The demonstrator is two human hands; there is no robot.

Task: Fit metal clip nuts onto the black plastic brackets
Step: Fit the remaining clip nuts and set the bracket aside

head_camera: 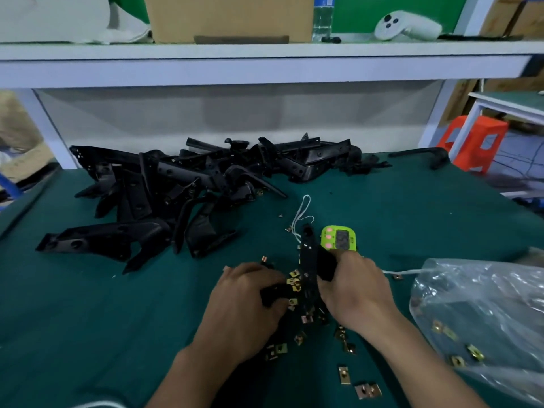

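right grip [356, 293] clamped round the black bracket [308, 260], fingers curled on its right side. the bracket runs lengthwise away from me, between both grips, far end raised near the green timer [338, 238].
left grip [250, 295] curled over the bracket's near end, where a black arm sticks out to the left. fingertips sit against a cluster of brass-coloured clip nuts [294, 282] on the bracket's left edge. cannot tell which are seated.
loose clip nuts [344, 375] scattered on the green counter [88, 319] below my wrists. more lie inside the plastic bag [485, 304] on the right.
pile of brackets [176, 184] at the back left, well apart from my grips. white string [303, 213] just beyond the bracket's far end.
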